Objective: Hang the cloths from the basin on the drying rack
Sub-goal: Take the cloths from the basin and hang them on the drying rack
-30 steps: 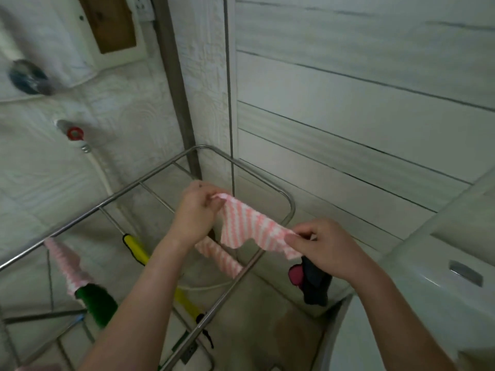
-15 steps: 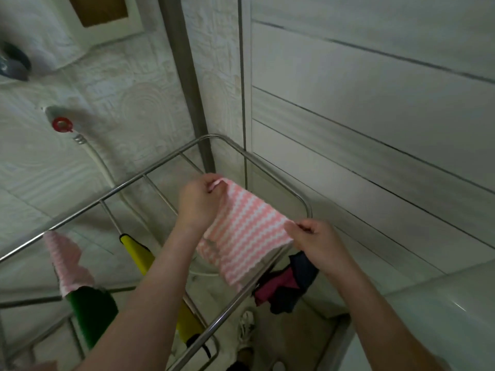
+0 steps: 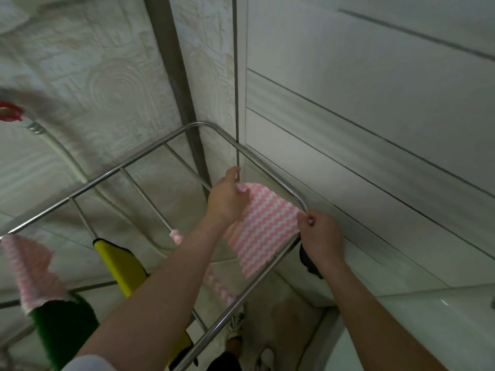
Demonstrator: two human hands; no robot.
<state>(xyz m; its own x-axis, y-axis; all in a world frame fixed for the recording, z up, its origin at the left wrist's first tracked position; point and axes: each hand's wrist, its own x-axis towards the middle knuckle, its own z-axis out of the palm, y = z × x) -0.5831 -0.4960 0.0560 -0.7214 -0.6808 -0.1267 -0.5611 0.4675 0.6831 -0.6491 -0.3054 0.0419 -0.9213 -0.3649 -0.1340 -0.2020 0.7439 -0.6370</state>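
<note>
Standing against the tiled wall [image 3: 375, 108], the steel drying rack [image 3: 112, 175] carries a pink-and-white zigzag cloth [image 3: 263, 223] draped over its near corner rail, left hand [image 3: 227, 198] pinching the far edge and right hand [image 3: 320, 236] gripping the near corner.

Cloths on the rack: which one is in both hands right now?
The pink-and-white striped cloth at the rack's right end, pinched by left hand and right hand. The yellow cloth and green cloth hang untouched.
</note>
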